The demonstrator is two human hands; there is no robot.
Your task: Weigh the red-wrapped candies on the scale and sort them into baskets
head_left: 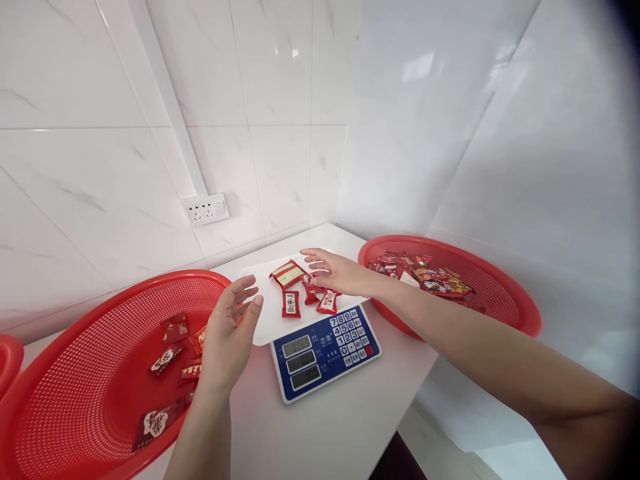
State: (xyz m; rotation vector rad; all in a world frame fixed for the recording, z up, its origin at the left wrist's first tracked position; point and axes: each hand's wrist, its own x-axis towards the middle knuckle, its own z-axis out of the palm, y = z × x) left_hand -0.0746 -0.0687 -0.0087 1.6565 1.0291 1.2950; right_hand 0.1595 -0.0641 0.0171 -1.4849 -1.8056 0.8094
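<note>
On the white pan point(267, 320) of a digital scale point(327, 350) lie several red wrapped snack packets, among them a flat striped one point(289, 274) and a small one with a white label point(290, 304). My left hand point(233, 333) is at the pan's left edge, fingers apart and holding nothing. Over the packets at the pan's right side reaches my right hand point(333, 272), with its fingers stretched out and partly hiding a packet point(311, 289) beneath. Whether the right fingertips touch anything is hard to see. Digits on the scale's display are faint.
A large red basket point(65, 360) with several packets stands left of the scale. Another red basket point(520, 320) with many packets is at the right, against the wall. The white table point(320, 440) ends in a corner by the tiled wall, which carries a socket point(206, 209).
</note>
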